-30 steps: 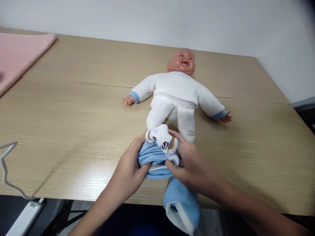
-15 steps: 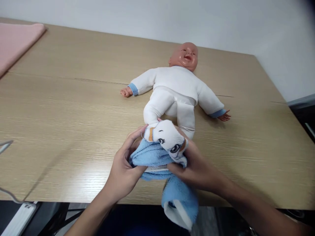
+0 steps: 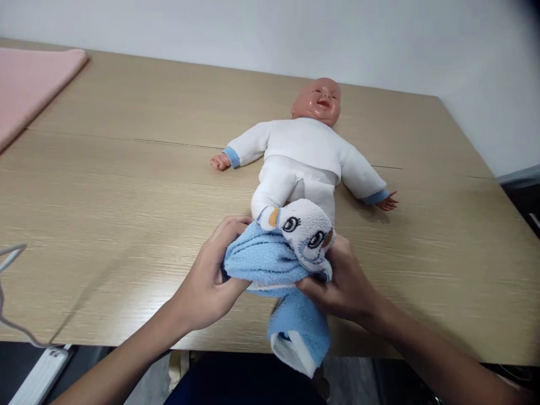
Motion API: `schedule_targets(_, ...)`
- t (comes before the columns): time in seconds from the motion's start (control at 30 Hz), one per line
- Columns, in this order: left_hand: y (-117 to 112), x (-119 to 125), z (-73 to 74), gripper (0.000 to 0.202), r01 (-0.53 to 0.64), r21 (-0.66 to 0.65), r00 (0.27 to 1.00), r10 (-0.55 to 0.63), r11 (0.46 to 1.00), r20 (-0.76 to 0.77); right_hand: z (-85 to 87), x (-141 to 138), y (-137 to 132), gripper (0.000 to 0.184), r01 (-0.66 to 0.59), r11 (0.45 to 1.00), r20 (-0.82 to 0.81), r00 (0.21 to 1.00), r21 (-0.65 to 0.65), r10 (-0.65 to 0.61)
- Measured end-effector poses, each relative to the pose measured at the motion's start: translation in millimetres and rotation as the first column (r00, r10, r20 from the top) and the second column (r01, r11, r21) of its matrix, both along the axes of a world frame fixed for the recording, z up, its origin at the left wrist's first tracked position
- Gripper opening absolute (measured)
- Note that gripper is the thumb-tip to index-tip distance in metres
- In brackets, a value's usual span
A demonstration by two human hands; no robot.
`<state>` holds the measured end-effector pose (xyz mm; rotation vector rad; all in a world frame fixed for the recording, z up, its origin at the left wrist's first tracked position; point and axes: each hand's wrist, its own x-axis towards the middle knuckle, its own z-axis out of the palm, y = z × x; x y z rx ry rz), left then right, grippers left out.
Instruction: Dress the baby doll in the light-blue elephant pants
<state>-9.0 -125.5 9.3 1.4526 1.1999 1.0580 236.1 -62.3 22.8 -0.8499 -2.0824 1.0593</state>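
Blue terry cloth bunches between your hands above the near side of a wood-grain surface [image 3: 126, 214], where a bald-headed baby doll [image 3: 306, 140] in a white top and leggings lies on its back, arms spread. Your left-hand grip [image 3: 211, 275] is clamped on one side of the blue terry garment [image 3: 264, 256], thumb across the front; your right-hand grip [image 3: 350, 275] pinches the opposite side, just beside a white embroidered animal face [image 3: 306, 225]. One tubular leg [image 3: 301, 320] of the garment dangles at the surface's near edge, its pale lining showing at the open end. The gathered cloth hides the lower ends of the doll's legs, so whether it touches them you cannot tell from this angle.

Soft, limp fabric looks like the main hazard: should either hand slacken, the gathered folds could spill out and close in on themselves. The dangling leg could twist or tug the bundle downward if it snags on the edge. A push toward the doll could slide it along the smooth wood. Far left lies a pink cloth [image 3: 37, 84]; a grey cable [image 3: 10, 256] runs near a white power strip [image 3: 40, 377], well apart from your hands.
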Motion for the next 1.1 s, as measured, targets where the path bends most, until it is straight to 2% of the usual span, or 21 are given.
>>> schedule_targets(0.1,-0.8,2.7,-3.1,0.02,-0.007,-0.084,0.998,0.011,0.996,0.055,-1.5,-0.6,-0.3,0.024,0.014,1.0,0.039,0.999,-0.008,-0.014)
schedule_targets(0.17,-1.6,4.4,-6.8,0.016,-0.019,-0.087,0.995,0.027,0.996,0.098,-2.8,0.2,0.7,0.022,0.014,1.0,0.053,0.998,-0.017,-0.013)
schedule_targets(0.27,-3.0,4.8,-12.4,0.037,-0.01,-0.063,0.986,0.021,0.998,0.168,-4.9,3.4,3.6,0.022,0.008,0.999,0.047,0.999,-0.052,-0.005)
schedule_targets(0.37,-4.1,2.7,-15.1,0.064,-0.004,-0.069,0.982,0.017,0.998,0.19,-7.5,8.3,7.4,0.04,-0.032,0.996,0.022,0.999,-0.078,0.033)
schedule_targets(0.43,-3.8,0.8,-15.6,0.068,-0.008,-0.067,0.982,0.02,0.998,0.187,-9.1,11.4,9.9,0.048,-0.071,0.995,0.0,0.997,-0.065,0.071)
schedule_targets(0.6,2.5,-4.9,-20.2,0.057,0.039,-0.023,0.976,-0.034,0.999,0.215,-12.8,14.6,15.4,0.041,-0.149,0.987,-0.028,0.988,0.056,0.151)
schedule_targets(0.77,13.9,-13.2,-31.7,0.047,0.069,0.055,0.948,-0.082,0.996,0.308,-21.6,12.4,19.0,0.044,-0.103,0.982,-0.072,0.991,0.16,0.116)
schedule_targets(0.87,21.3,-18.7,-38.4,0.035,0.062,0.06,0.94,-0.079,0.996,0.331,-26.0,11.9,22.9,0.03,-0.083,0.979,-0.113,0.988,0.186,0.105)
schedule_targets(0.97,31.7,-24.2,-43.1,0.024,0.119,0.004,0.936,-0.114,0.993,0.333,-25.6,12.6,34.0,0.019,-0.107,0.992,-0.105,0.988,0.073,0.115)
schedule_targets(1.03,40.8,-28.0,-43.2,0.028,0.199,-0.032,0.929,-0.178,0.98,0.326,-22.7,12.1,46.3,0.021,-0.133,0.991,-0.073,0.989,-0.025,0.131)
schedule_targets(1.1,50.7,-32.0,-40.4,0.034,0.274,-0.068,0.923,-0.242,0.959,0.297,-18.4,9.5,59.8,0.031,-0.188,0.973,-0.044,0.982,-0.138,0.183)
